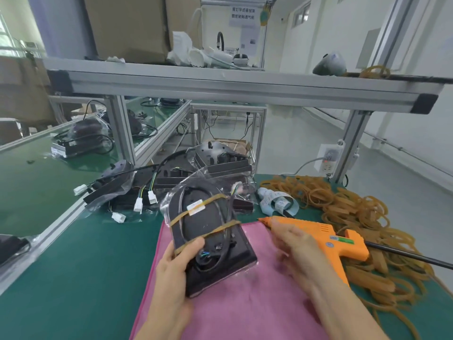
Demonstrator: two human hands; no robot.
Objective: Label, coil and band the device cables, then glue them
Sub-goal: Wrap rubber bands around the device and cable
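While gripped along its left side by the left hand [174, 271], thumb curled over the face: dark, glossy bagged device [210, 244], tilted above the pink mat's [245, 310] far edge, black cable coiled flat under tan rubber bands. Blurred right hand [294, 249], fingers loosely curved at the orange plastic glue gun [328, 239]; grip unclear. Tangled heap of rubber bands [355, 217] toward the green surface's right edge.

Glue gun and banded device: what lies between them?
In the head view, only the right hand and bare pink mat lie between the glue gun and the banded device.
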